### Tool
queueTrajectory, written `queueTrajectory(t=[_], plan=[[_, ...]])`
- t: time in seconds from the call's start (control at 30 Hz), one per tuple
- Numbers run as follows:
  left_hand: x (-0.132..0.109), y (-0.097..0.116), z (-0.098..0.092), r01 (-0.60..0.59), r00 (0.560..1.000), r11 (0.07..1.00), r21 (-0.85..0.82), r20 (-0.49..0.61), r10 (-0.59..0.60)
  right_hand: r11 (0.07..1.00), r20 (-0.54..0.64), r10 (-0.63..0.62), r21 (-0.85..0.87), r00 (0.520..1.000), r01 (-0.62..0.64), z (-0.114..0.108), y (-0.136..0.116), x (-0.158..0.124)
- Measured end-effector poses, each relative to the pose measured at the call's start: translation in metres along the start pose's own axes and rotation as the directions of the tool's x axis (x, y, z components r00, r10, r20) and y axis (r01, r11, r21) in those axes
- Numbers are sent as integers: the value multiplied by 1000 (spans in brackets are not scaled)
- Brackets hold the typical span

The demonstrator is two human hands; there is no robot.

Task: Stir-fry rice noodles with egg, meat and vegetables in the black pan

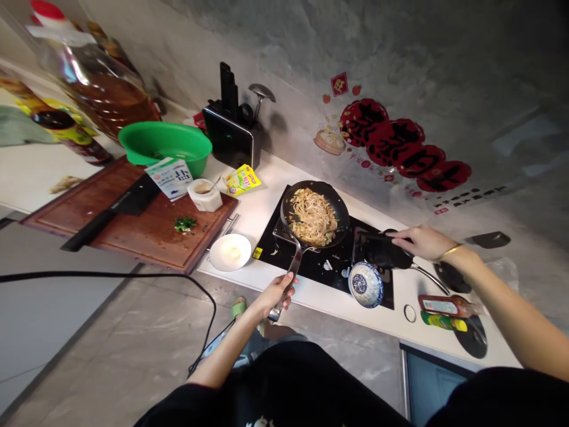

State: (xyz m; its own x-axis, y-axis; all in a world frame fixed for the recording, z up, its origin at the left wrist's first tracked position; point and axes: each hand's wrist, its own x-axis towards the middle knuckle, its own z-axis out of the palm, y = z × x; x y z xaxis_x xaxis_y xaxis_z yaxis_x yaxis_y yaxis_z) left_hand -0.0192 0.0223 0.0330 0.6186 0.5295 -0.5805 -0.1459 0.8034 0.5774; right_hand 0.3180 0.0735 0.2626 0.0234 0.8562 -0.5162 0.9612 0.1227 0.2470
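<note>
A black wok [343,206] with noodles [313,216] and bits of vegetable sits on the left burner of the black cooktop [267,243]. My left hand [278,295] is wrapped round its metal handle [294,261] near the end. To the right of the wok, my right hand [415,241] is closed on a dark-handled utensil that blends into the black surface behind it. Something dark and thin touches the noodles at the wok's right side. Just below the right hand lies a black pan [384,252] with a metal handle. A blue-and-white bowl [366,284] stands at the cooktop's front edge.
Left of the cooktop are a white bowl [230,252] and a wooden board [155,237] bearing a cleaver [113,210], chopped greens [184,224] and a seasoning jar [205,196]. A green basin [165,142] and knife block [233,133] stand behind. Bottles [447,305] lie right.
</note>
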Motion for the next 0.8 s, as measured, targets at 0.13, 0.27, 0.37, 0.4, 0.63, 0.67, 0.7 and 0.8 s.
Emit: queueTrajectory(t=[0.13,0.27,0.37,0.4,0.63,0.67,0.7,0.8], plan=[[3,-2,-2,13,1000,1000,-5,4,-13,997,-38,59,55,998,-57,43,-47,-11],[4,-3,-3,23,1000,1000,-2,5,-23,976,-236,219,67,947,-209,100,-90,0],[4,-3,-3,29,1000,1000,-3,4,-29,967,-298,250,116,921,-225,119,-92,17],[4,-3,-3,27,1000,1000,-5,2,-27,966,-314,254,126,915,-226,119,-90,23],[3,-1,-2,22,1000,1000,0,-7,-22,953,-313,294,165,903,-253,92,-87,80],[3,-1,-2,25,1000,1000,-1,-8,-25,955,-291,284,175,914,-241,88,-88,87],[3,-1,-1,25,1000,1000,-3,-7,-25,958,-270,263,189,926,-217,85,-87,90],[3,-1,-1,18,1000,1000,-9,-4,-18,968,-215,140,237,966,-88,73,-76,76]])
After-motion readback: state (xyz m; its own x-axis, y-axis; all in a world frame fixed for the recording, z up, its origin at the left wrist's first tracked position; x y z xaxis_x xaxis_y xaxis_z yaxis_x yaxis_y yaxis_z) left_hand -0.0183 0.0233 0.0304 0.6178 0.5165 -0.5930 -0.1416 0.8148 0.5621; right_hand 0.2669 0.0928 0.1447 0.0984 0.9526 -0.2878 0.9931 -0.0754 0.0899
